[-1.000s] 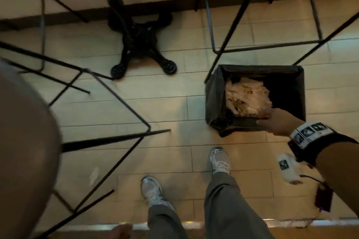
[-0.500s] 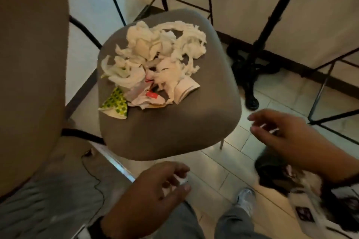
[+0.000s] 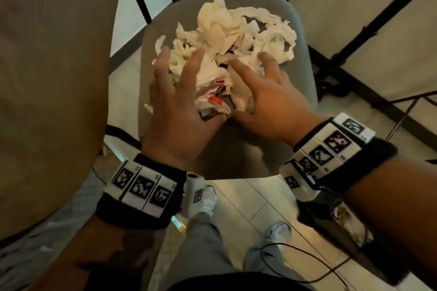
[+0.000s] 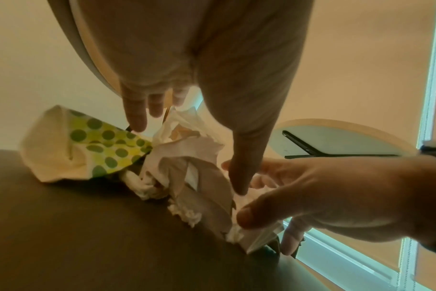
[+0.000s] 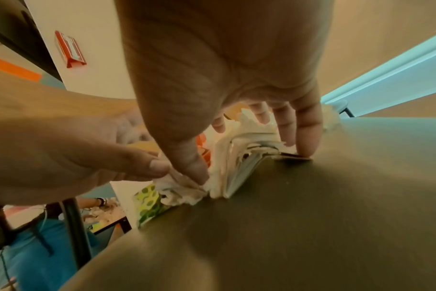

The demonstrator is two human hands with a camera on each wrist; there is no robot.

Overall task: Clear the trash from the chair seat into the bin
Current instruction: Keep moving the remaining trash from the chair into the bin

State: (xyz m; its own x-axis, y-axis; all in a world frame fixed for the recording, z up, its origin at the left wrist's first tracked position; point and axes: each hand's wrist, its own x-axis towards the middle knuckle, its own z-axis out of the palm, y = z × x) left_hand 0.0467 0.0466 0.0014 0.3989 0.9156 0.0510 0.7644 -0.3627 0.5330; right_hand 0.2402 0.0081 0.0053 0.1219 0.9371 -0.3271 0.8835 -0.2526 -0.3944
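Observation:
A heap of crumpled white tissues and wrappers [image 3: 236, 30] lies on the grey chair seat [image 3: 236, 149]. My left hand [image 3: 186, 94] lies over the heap's left side with fingers spread and straight. My right hand [image 3: 272, 99] covers the right side, fingers spread and slightly bent. In the left wrist view my left thumb points down onto the tissues [image 4: 187, 157], beside a green-dotted wrapper [image 4: 105, 141]. In the right wrist view my right hand [image 5: 224, 98] presses its thumb on tissue, and one fingertip touches the seat by a folded paper [image 5: 239, 173]. The black bin [image 3: 316, 212] stands on the floor under my right wrist.
A large brown chair back [image 3: 47, 78] fills the left side. A black table pedestal [image 3: 331, 82] stands right of the seat, with thin black chair frames behind. A cable [image 3: 307, 267] lies across the tiled floor by my feet.
A second ago my right hand was at the bin. The view has swung to the chair, and both hands have moved forward from the seat's near edge onto the heap.

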